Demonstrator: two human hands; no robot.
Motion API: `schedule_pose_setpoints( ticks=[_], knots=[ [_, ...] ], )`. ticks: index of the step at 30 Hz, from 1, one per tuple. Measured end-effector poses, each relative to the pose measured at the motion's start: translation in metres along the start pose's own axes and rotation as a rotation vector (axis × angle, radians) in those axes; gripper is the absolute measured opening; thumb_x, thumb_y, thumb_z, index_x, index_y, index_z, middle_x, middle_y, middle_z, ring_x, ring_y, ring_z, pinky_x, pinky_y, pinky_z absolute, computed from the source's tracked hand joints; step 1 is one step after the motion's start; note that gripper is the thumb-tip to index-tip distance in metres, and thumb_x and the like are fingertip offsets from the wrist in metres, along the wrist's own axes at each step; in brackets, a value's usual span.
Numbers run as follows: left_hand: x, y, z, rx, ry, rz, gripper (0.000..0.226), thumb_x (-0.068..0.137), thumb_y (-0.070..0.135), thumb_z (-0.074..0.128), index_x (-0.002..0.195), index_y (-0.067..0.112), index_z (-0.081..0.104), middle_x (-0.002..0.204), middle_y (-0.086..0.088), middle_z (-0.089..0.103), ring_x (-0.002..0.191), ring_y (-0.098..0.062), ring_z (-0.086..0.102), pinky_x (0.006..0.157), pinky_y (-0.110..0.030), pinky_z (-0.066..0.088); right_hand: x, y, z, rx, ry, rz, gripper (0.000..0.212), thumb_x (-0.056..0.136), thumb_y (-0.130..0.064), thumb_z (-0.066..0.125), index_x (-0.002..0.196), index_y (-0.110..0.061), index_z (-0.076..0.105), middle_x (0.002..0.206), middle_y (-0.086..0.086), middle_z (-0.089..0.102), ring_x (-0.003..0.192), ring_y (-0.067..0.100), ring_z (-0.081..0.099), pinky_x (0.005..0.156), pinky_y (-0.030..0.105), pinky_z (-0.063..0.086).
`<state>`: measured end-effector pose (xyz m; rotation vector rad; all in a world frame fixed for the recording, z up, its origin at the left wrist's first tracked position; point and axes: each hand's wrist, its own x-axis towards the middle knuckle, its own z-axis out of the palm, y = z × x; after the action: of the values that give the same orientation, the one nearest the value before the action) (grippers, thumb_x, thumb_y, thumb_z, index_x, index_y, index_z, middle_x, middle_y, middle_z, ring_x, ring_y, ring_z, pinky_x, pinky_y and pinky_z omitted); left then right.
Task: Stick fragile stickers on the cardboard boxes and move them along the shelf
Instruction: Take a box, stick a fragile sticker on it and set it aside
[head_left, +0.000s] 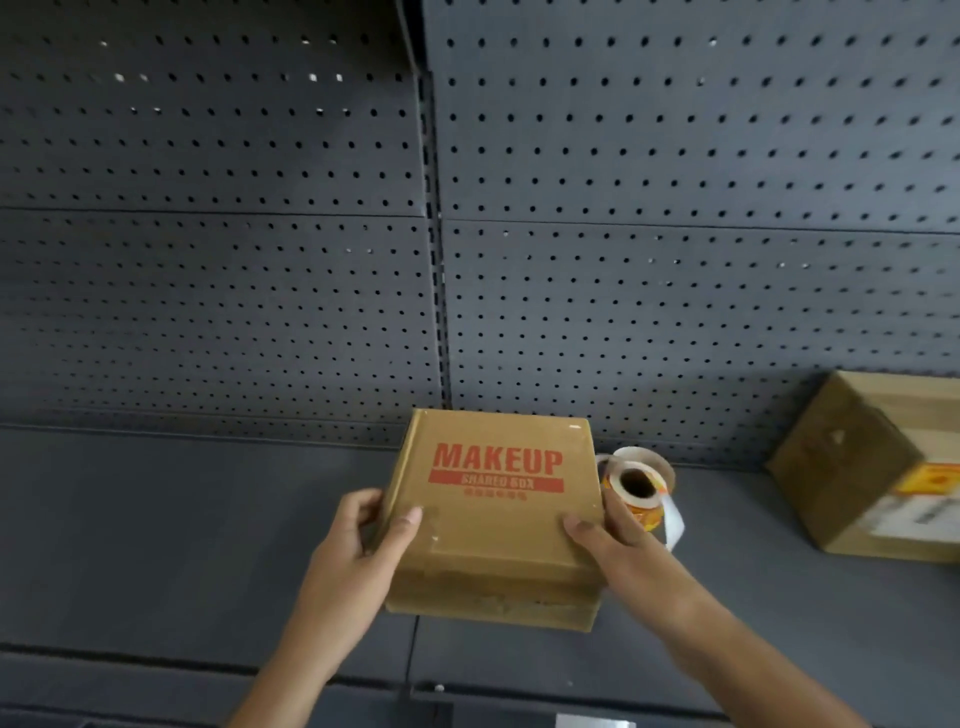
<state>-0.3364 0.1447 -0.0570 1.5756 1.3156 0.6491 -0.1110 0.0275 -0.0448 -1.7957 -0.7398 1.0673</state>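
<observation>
A brown cardboard box (498, 525) with red "MAKEUP SHARED BOX" print sits at the middle of the dark shelf (156, 545). My left hand (363, 535) grips its left side, thumb on the lid. My right hand (608, 540) holds its right side, thumb on the top near the corner. Just behind the box's right corner lies a roll of stickers (636, 483) with orange-yellow labels and a loose white tail of backing paper hanging down. No sticker shows on the box's top.
A second cardboard box (862, 467) stands at the right end of the shelf, with a yellow-orange sticker (930, 480) and a white label on its face. A grey perforated back panel (260, 260) rises behind. The shelf's front edge runs below my arms.
</observation>
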Motion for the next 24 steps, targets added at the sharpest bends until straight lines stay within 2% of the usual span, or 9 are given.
schedule_pose_setpoints(
  ticks=[2,4,5,9,14,18,21,22,24],
  knots=[
    [-0.003,0.006,0.014,0.004,-0.026,0.007,0.031,0.092,0.053,0.061,0.116,0.035,0.052,0.109,0.017,0.066,0.093,0.002,0.064,0.071,-0.024,0.048,-0.005,0.006,-0.015,-0.001,0.028,0.005,0.043,0.098,-0.037,0.055,0.136,-0.051,0.041,0.12,-0.023,0.059,0.107,0.001,0.056,0.089,0.02,0.042],
    [-0.007,0.012,0.026,0.02,-0.045,0.017,0.033,0.091,0.053,0.061,0.116,0.034,0.051,0.108,0.019,0.065,0.092,0.002,0.062,0.072,-0.025,0.048,-0.009,0.011,-0.028,0.011,0.025,0.006,0.039,0.1,-0.034,0.052,0.134,-0.049,0.04,0.115,-0.027,0.057,0.1,-0.008,0.052,0.076,0.012,0.039],
    [-0.009,0.014,0.03,0.031,-0.051,0.019,0.034,0.091,0.055,0.06,0.117,0.034,0.05,0.108,0.02,0.064,0.092,0.003,0.061,0.072,-0.025,0.048,-0.011,0.013,-0.034,0.009,0.021,0.005,0.039,0.101,-0.034,0.051,0.135,-0.048,0.041,0.114,-0.028,0.056,0.099,-0.01,0.051,0.075,0.012,0.038],
    [-0.016,0.021,0.046,0.045,-0.063,0.039,0.037,0.09,0.056,0.06,0.118,0.034,0.049,0.108,0.019,0.064,0.091,0.002,0.062,0.07,-0.025,0.049,-0.014,0.02,-0.051,0.001,0.041,0.008,0.044,0.1,-0.037,0.051,0.143,-0.043,0.041,0.12,-0.025,0.059,0.108,-0.003,0.054,0.093,0.025,0.037],
    [-0.023,0.028,0.06,0.041,-0.063,0.038,0.04,0.089,0.057,0.059,0.12,0.033,0.049,0.106,0.019,0.064,0.088,0.0,0.064,0.066,-0.024,0.047,-0.017,0.023,-0.065,0.021,0.032,0.014,0.044,0.1,-0.04,0.051,0.142,-0.047,0.04,0.123,-0.022,0.061,0.113,0.003,0.056,0.096,0.029,0.039],
    [-0.026,0.033,0.069,0.034,-0.055,0.041,0.043,0.09,0.056,0.06,0.123,0.032,0.049,0.106,0.02,0.063,0.089,0.0,0.063,0.064,-0.023,0.045,-0.018,0.025,-0.076,0.008,0.051,0.033,0.045,0.098,-0.044,0.051,0.142,-0.049,0.04,0.127,-0.02,0.06,0.117,0.008,0.056,0.107,0.036,0.04],
    [-0.025,0.032,0.074,0.038,-0.073,0.045,0.045,0.089,0.058,0.059,0.124,0.031,0.048,0.109,0.02,0.061,0.092,0.0,0.062,0.066,-0.023,0.044,-0.023,0.025,-0.084,-0.003,0.06,0.008,0.031,0.098,-0.045,0.051,0.129,-0.05,0.049,0.12,-0.022,0.06,0.106,-0.001,0.057,0.098,0.029,0.043],
    [-0.025,0.032,0.074,0.032,-0.076,0.046,0.046,0.089,0.058,0.059,0.125,0.031,0.048,0.109,0.02,0.061,0.093,0.0,0.061,0.067,-0.024,0.045,-0.024,0.025,-0.089,-0.014,0.106,-0.019,0.025,0.099,-0.044,0.051,0.123,-0.048,0.052,0.116,-0.021,0.061,0.099,-0.003,0.059,0.094,0.028,0.046],
    [-0.023,0.031,0.073,0.036,-0.082,0.056,0.053,0.084,0.064,0.058,0.126,0.033,0.046,0.113,0.02,0.059,0.097,-0.001,0.061,0.071,-0.026,0.046,-0.023,0.031,-0.105,-0.119,0.321,-0.145,0.02,0.099,-0.035,0.053,0.116,-0.04,0.06,0.11,-0.014,0.064,0.089,-0.003,0.062,0.08,0.02,0.051]
  ],
)
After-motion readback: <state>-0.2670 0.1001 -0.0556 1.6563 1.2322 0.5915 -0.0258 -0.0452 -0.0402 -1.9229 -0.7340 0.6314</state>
